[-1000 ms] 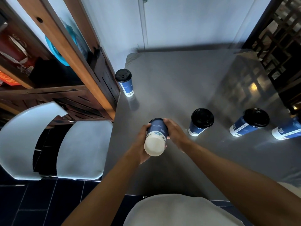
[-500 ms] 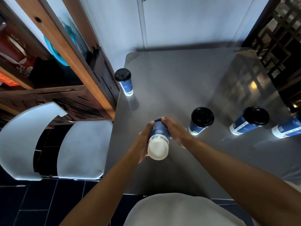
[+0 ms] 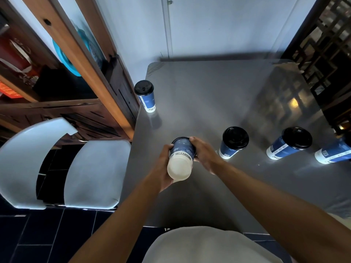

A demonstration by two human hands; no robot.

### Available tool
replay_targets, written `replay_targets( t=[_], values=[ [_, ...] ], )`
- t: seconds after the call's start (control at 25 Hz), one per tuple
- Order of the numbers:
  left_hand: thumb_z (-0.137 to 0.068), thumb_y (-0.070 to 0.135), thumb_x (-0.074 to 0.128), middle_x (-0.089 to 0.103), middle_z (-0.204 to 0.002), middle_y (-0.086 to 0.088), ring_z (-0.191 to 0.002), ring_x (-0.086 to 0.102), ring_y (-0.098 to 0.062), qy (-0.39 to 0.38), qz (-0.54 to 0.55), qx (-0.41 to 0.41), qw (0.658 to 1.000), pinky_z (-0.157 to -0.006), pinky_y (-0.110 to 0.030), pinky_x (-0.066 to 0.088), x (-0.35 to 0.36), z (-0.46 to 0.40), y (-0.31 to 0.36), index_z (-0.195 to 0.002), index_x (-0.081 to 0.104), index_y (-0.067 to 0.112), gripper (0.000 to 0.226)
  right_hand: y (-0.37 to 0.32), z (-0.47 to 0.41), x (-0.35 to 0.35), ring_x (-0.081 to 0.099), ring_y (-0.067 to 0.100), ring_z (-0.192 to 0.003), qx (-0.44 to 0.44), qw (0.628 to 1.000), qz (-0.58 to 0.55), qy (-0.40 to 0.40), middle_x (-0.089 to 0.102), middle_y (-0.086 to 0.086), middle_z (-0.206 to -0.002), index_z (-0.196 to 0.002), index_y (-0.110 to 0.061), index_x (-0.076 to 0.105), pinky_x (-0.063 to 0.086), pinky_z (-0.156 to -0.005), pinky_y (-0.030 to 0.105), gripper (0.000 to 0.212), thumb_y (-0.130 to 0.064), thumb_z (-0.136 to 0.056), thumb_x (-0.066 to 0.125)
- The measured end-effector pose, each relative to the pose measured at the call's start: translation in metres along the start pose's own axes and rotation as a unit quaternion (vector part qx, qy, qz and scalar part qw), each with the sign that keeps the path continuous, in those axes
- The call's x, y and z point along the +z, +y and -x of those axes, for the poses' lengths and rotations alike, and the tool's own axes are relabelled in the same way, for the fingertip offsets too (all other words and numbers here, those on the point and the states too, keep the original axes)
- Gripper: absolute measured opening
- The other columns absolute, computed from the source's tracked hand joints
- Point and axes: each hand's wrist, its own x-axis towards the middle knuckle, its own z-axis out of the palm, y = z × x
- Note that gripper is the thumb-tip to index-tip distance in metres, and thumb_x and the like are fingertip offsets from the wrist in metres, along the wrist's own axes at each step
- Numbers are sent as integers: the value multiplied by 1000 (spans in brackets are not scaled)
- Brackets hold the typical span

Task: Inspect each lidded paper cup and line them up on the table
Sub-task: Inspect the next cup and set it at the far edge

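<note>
Both my hands hold one blue paper cup [image 3: 181, 158] above the near left part of the grey table [image 3: 218, 95]. The cup is tipped over, its white bottom facing me and its lid end pointing away. My left hand [image 3: 163, 166] grips its left side and my right hand [image 3: 203, 154] wraps its right side. Three more blue cups with black lids stand in a row to the right: one [image 3: 233, 142], a second [image 3: 290, 143], and a third [image 3: 332, 153] cut by the frame edge. Another lidded cup [image 3: 145, 95] stands alone at the table's far left edge.
A white chair [image 3: 57, 168] stands left of the table on dark floor tiles. A wooden shelf unit [image 3: 79, 73] rises along the table's left side. A dark lattice screen [image 3: 326, 44] borders the right. A pale wall lies beyond the far edge.
The held cup has been turned in my hands, its printed band now showing on top and its white bottom tilted a little lower toward me. The other cups have not moved.
</note>
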Motion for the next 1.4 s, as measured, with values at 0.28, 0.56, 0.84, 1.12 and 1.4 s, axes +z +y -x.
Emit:
replay_targets(
  t=[0.28, 0.56, 0.84, 1.12, 1.4],
  values=[
    [-70, 62, 81, 67, -118, -16, -99, 65, -34, 7, -36, 7, 999, -88, -46, 54, -6, -1, 0, -137, 61, 12, 87, -6, 1, 1, 69, 27, -100, -35, 998, 41, -30, 73, 16, -116, -114, -7, 73, 54, -91, 39, 32, -20, -104, 46],
    [-91, 51, 48, 68, -104, -15, -95, 63, -33, -11, 77, -8, 997, -52, -28, 57, 1, -1, -8, -114, 65, 8, 52, 1, 4, 2, 65, 21, -92, -7, 1000, -22, -9, 70, 17, -109, -118, -5, 68, 54, -75, 30, 33, -22, -105, 42],
    [-49, 56, 68, 71, -98, -16, -87, 67, -35, 39, -20, -42, 998, -79, -41, 55, -5, -10, -4, -125, 66, 0, 95, -2, 3, -5, 64, 23, -106, -31, 999, 36, -8, 69, 15, -122, -117, -7, 69, 50, -98, 38, 30, -17, -104, 44],
    [-80, 55, 74, 69, -112, -17, -89, 67, -32, -39, 11, 17, 999, -83, -44, 58, 3, -1, -9, -136, 61, 8, 75, -8, 8, -5, 63, 19, -95, -33, 998, 27, -37, 70, 12, -110, -110, -6, 71, 51, -87, 35, 30, -15, -104, 43],
    [-89, 57, 54, 63, -109, -18, -89, 63, -30, -95, 114, -69, 987, -79, -38, 59, 2, 8, -13, -141, 56, -2, 79, -6, 6, -8, 61, 29, -91, -22, 999, 22, -34, 69, 18, -105, -99, -20, 74, 45, -84, 44, 30, -23, -102, 44]
  ],
)
